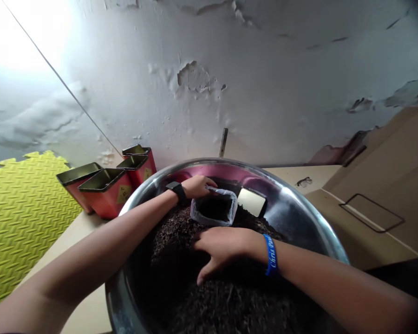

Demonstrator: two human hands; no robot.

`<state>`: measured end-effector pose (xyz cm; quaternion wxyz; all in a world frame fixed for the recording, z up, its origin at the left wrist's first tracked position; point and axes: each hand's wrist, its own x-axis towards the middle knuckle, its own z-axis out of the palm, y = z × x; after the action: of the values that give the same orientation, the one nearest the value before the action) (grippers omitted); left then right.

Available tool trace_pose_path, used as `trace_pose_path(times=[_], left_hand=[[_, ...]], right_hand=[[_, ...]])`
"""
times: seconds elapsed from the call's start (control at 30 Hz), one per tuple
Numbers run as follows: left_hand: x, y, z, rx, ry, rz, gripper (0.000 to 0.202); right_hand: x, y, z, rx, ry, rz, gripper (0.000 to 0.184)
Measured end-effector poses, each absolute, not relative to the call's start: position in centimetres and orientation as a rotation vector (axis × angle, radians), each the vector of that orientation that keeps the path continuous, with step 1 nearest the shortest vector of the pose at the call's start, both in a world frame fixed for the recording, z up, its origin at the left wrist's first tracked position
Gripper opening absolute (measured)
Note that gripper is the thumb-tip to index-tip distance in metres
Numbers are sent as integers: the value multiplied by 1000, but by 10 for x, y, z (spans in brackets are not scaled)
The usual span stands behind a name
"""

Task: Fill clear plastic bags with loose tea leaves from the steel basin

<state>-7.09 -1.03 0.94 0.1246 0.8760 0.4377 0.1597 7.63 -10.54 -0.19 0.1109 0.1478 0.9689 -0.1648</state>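
Glossy polished metal bowl [299, 208], dry crumbly dark tea leaves [181, 232], thin crinkled clear plastic bag [214, 208], shiny red metal tins [107, 192], rough embossed yellow foam mat [24, 204], matt brown cardboard [379, 185], flaking painted wall [230, 83]

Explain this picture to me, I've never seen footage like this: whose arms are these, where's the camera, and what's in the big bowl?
No machine here: one camera worn on a person's head looks down at their own bare arms. The left hand, with a black watch, grips the rim of a small clear bag standing in a big metal basin of dark loose leaves, probably tea. The right hand rests open on the leaves. Open red tins stand beside the basin.
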Motion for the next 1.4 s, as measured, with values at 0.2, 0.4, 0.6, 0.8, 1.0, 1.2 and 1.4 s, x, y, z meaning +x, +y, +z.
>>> trace_pose_path(times=[0.2, 0.4, 0.6, 0.8, 1.0, 1.2, 1.4], left_hand=[[-69, -4, 8, 2600, 1214, 621, 39], [-74, -6, 12, 2593, 1158, 517, 35], [-73, -4, 9, 2634, 1103, 514, 40], [-73, -1, 10, 2629, 1101, 462, 35], [-73, 1, 12, 2588, 1064, 442, 34], [-72, 0, 15, 2550, 1165, 401, 31], [-72, -3, 13, 2537, 1164, 409, 31]], right_hand=[[79, -113, -3, 398, 2843, -328, 22], [88, -92, 11, 456, 3048, -563, 15], [104, -55, 15, 924, 3278, -125, 19], [102, -60, 8, 930, 3270, -109, 25], [89, -86, 9, 518, 3224, -485, 24], [89, -96, -2, 309, 3104, -498, 34], [85, -103, -17, 328, 2950, -437, 55]])
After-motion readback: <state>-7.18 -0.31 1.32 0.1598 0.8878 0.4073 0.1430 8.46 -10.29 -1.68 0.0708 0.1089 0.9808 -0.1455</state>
